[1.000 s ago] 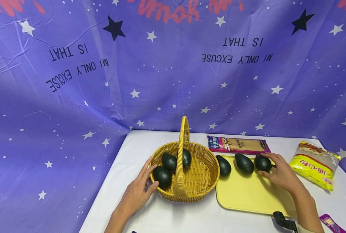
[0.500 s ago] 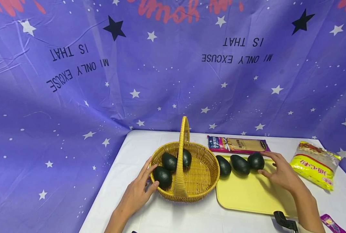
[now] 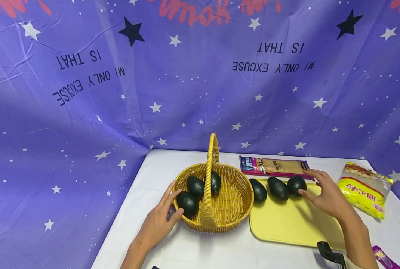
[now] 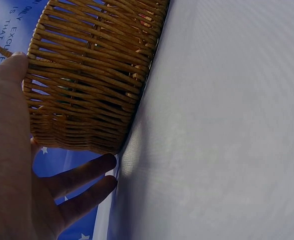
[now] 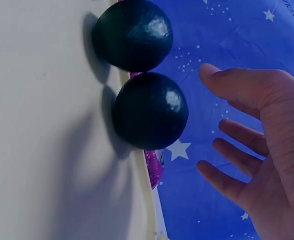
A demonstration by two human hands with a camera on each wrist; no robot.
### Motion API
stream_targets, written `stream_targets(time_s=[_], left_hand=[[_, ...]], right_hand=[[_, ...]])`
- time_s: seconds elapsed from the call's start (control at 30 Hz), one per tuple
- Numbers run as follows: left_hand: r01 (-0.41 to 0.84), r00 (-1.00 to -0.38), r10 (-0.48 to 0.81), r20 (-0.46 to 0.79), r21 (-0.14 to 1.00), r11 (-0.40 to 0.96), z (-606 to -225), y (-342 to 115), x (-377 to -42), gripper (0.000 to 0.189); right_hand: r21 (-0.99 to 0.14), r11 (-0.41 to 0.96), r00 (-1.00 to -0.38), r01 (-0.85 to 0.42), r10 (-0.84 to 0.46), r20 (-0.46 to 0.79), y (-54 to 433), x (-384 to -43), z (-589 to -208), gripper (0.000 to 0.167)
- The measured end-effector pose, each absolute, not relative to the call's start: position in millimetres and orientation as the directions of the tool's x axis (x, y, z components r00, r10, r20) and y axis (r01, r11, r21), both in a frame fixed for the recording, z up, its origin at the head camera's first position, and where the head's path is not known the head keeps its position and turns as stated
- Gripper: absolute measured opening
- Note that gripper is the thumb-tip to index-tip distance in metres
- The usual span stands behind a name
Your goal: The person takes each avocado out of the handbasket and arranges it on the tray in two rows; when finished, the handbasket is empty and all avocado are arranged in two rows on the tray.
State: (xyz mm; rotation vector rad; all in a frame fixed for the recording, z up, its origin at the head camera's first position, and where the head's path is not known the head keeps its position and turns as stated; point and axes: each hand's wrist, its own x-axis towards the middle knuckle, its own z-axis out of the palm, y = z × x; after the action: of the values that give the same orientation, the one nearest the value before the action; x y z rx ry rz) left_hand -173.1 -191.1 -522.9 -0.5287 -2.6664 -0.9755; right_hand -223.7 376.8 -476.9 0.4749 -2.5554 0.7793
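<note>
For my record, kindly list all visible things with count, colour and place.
backdrop: 1, purple, behind
table: 1, white, foreground
basket: 1, golden, table's left
tray: 1, yellow, right of basket
avocados: 6, dark green, 3 in basket, 3 on tray
long packet: 1, purple-tan, behind tray
bag: 1, yellow, right of tray
small packet: 1, purple, front right
bracket: 1, black, near tray's front
unclear thing: 1, dark, bottom edge
left hand: 1, bare, at basket
right hand: 1, bare, beside rightmost avocado

The avocados (image 5: 151, 111) look smooth and glossy, the basket (image 3: 228, 206) rough woven wicker, the tray (image 3: 289, 226) smooth matt plastic, the backdrop (image 3: 200, 86) creased cloth.
</note>
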Motion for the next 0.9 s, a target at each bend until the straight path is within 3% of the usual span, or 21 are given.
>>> stream_targets(time_s=[0.63,0.9], left_hand=[[0.415,-0.903,0.249,0.35,0.56,0.717,-524,-192,-173,0.061],[0.407,-0.907,0.244,0.344,0.561,0.721,-522,-191,-172,0.062]], right_hand=[[-0.378,0.809,-0.822,-0.451,-0.211,0.529,344,-221,-464,0.069],[-0.358,0.772,-0.772,-0.525,-0.254,0.583,329,-225,-464,0.069]])
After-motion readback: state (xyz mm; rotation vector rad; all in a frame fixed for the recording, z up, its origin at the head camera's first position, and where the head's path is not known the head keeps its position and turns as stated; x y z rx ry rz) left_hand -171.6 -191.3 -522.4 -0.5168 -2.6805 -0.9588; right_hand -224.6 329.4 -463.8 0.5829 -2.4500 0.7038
